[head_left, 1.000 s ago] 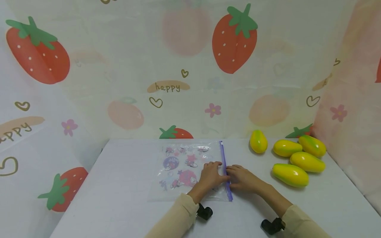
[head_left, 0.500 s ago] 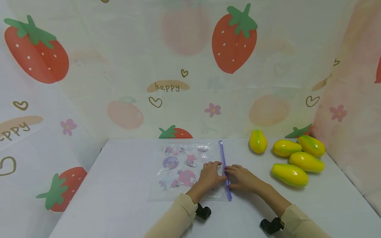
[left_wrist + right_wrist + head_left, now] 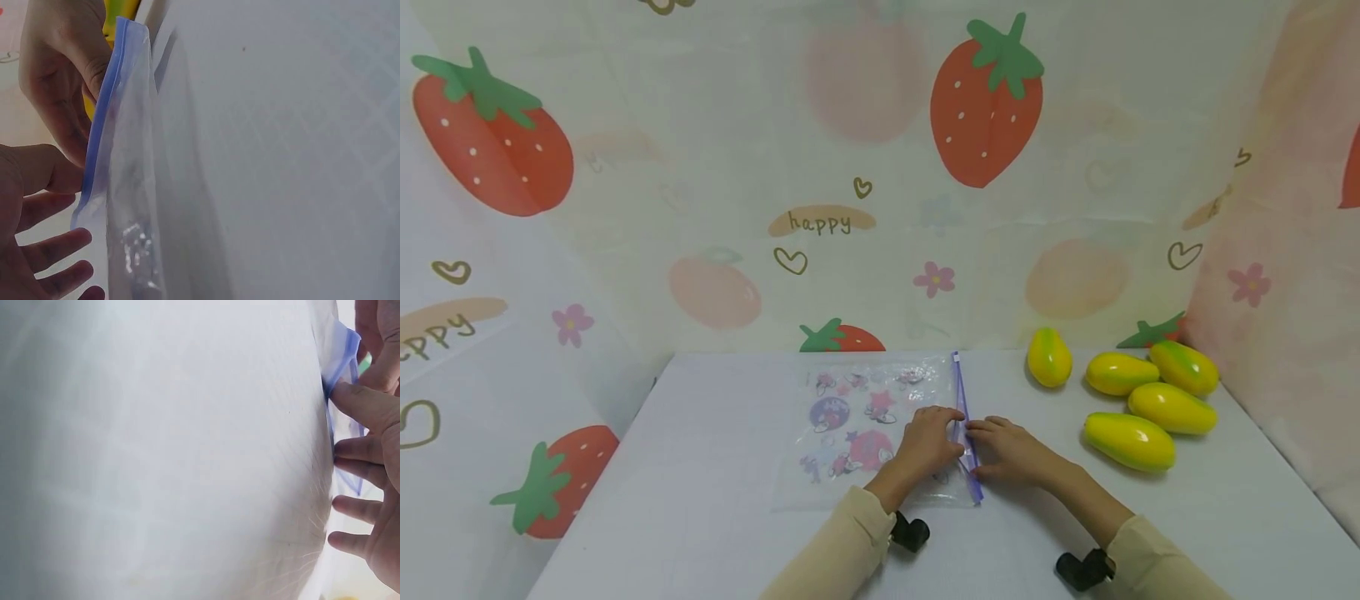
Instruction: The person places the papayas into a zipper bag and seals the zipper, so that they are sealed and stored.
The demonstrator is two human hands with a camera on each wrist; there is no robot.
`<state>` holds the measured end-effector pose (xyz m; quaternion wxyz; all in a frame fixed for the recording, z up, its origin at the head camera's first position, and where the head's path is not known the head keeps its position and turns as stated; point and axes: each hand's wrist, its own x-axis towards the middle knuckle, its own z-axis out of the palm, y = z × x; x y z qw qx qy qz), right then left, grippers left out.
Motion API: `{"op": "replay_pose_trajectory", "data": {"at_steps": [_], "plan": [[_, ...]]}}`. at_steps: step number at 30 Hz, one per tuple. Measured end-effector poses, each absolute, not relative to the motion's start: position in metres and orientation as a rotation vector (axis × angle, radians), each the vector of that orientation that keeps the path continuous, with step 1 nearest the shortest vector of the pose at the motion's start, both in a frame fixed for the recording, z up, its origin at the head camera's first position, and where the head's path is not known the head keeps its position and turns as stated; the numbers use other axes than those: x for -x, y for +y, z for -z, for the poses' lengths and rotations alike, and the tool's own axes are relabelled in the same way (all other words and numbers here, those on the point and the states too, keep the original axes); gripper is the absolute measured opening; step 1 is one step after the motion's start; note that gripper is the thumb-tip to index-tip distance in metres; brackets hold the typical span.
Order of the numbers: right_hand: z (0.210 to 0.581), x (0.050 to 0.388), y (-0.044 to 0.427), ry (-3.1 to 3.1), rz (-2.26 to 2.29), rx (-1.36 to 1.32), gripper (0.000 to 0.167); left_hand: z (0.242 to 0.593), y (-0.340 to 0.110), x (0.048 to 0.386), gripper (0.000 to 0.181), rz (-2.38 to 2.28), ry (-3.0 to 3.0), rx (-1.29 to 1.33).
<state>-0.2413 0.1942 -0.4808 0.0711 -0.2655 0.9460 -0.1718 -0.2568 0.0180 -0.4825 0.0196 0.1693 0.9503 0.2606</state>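
A clear zip bag [image 3: 850, 417] with pink and purple cartoon prints lies flat on the table, its purple zip edge [image 3: 959, 385] facing right. My left hand [image 3: 925, 446] pinches the upper lip of that edge between thumb and index finger, its other fingers spread. My right hand [image 3: 1017, 450] presses on the lower lip from the right, with thumb and fingers apart and fairly straight, as the right wrist view shows. Between the hands the two purple strips [image 3: 103, 119] are slightly parted. How firmly the film is gripped cannot be seen.
Several yellow-green mango-like fruits [image 3: 1129, 442] lie at the right of the white table [image 3: 715, 467]. A strawberry-patterned cloth [image 3: 850, 133] walls the back and sides. Black camera mounts [image 3: 912, 532] sit at both wrists.
My left hand has shifted slightly left, drawing the upper purple strip away from the lower one, so a narrow gap shows. The right hand and the fruits stay about where they were.
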Motion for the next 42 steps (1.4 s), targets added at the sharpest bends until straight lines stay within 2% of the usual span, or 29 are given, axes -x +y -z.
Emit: {"op": "replay_pose_trajectory", "data": {"at_steps": [4, 11, 25, 36, 42], "plan": [[0.481, 0.241, 0.195, 2.84, 0.526, 0.8, 0.062, 0.483, 0.017, 0.258, 0.036, -0.758, 2.947, -0.529], [0.483, 0.24, 0.195, 2.839, 0.526, 0.812, 0.063, 0.485, 0.017, 0.26, 0.038, -0.654, 2.939, -0.534], [0.483, 0.24, 0.195, 2.856, 0.525, 0.851, 0.063, 0.49, 0.023, 0.263, 0.053, -0.299, 2.954, -0.631], [0.482, 0.241, 0.194, 2.844, 0.522, 0.833, 0.063, 0.497, 0.019, 0.27, 0.054, -0.326, 2.983, -0.632], [0.482, 0.241, 0.195, 2.847, 0.514, 0.805, 0.065, 0.485, 0.015, 0.264, 0.052, -0.356, 3.002, -0.629]]}}
